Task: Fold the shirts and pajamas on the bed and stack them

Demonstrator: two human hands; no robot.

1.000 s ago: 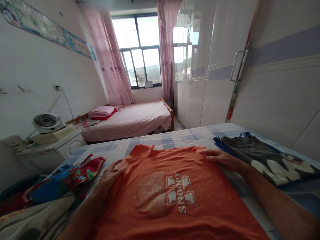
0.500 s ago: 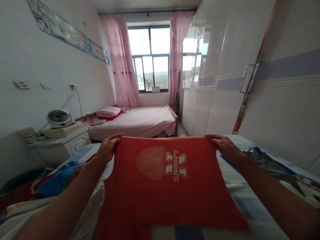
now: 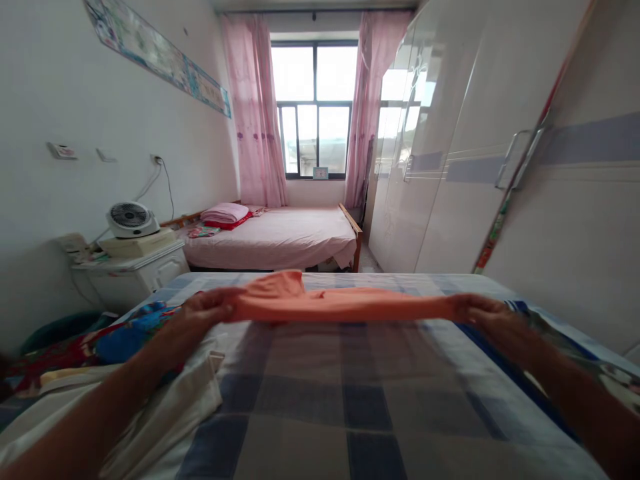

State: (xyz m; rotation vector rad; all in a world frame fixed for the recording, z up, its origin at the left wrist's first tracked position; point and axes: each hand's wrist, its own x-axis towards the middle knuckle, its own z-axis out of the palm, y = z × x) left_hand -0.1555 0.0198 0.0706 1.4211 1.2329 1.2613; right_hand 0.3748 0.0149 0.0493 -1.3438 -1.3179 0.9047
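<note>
An orange-red T-shirt point(image 3: 345, 307) is stretched sideways in the air above the checked bed sheet point(image 3: 300, 400). My left hand point(image 3: 207, 310) is closed on its left end, and my right hand point(image 3: 483, 313) pinches the right end. The cloth billows away from me, seen nearly edge-on and slightly blurred, so its print is hidden. Below my left forearm lies a pale folded garment point(image 3: 185, 400). Beyond it is a red and blue patterned cloth point(image 3: 130, 340). Dark and grey clothes point(image 3: 565, 343) lie beside my right forearm.
Across the room stands a second bed with a pink sheet point(image 3: 280, 233) and a folded pink quilt point(image 3: 225, 213). A white fan point(image 3: 133, 220) sits on a box on the bedside cabinet point(image 3: 150, 267) at left. Glossy wardrobe doors point(image 3: 460, 220) line the right side.
The T-shirt, hanging with its Snoopy print facing me before, has swung up and away, baring the checked sheet. Both hands have moved slightly lower and farther apart, still gripping it.
</note>
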